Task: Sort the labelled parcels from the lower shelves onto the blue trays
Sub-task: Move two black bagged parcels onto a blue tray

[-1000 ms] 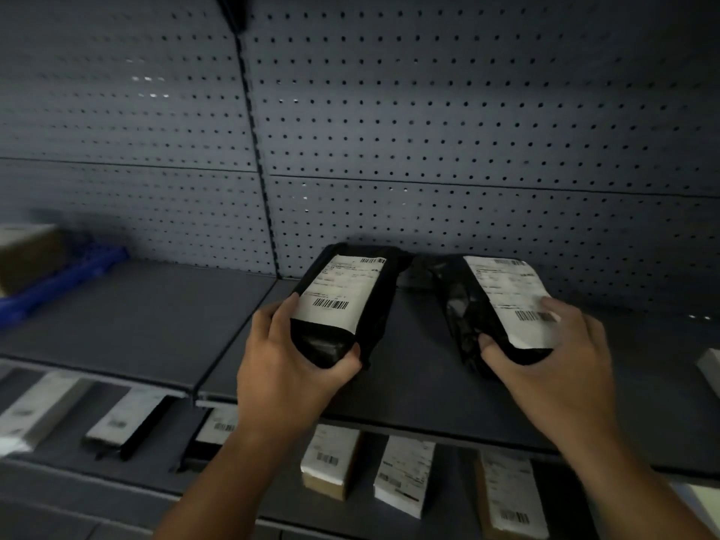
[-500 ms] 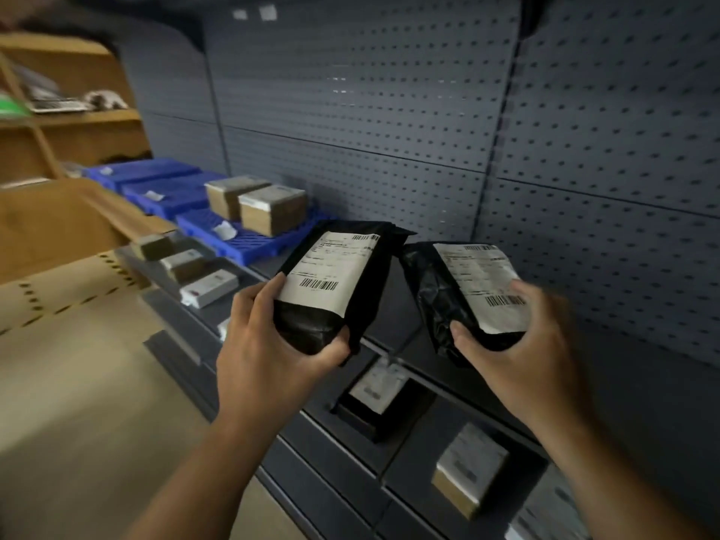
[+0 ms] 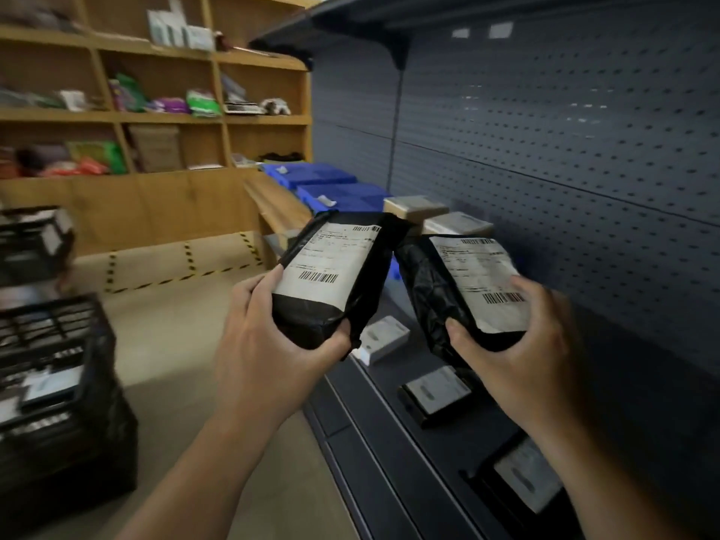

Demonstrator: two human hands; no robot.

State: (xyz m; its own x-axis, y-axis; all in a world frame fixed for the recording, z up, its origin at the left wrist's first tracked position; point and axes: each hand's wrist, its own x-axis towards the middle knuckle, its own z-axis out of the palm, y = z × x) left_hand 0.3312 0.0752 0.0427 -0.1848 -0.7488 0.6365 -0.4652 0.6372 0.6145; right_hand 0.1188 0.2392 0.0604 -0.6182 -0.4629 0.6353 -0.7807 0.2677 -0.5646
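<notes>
I have a bag in each hand, both held in the air at the centre of the frame. My left hand (image 3: pixel 269 344) grips the bottom end of the left bag (image 3: pixel 327 274), fingers along its left edge and thumb under the right corner. My right hand (image 3: pixel 518 344) grips the right bag (image 3: pixel 463 294) the same way, thumb on the black film and fingers lying over the label. Neither bag touches a shelf (image 3: pixel 389 442) or a tray.

The trays (image 3: pixel 350 194) are above and behind the bags, in the upper middle of the frame. Two boxes (image 3: pixel 415 207) already sit there, so I judge the sorting begun but far from finished. These two bags have yet to be set down. At least three parcels remain on the lower shelves: one (image 3: pixel 383 339) just below the left bag, a second (image 3: pixel 436 387) under my right hand, a third (image 3: pixel 526 475) at lower right.

Each bag carries a white shipping label with barcodes at its top and bottom. The printed lines are too small to read, and I see no brand.
</notes>
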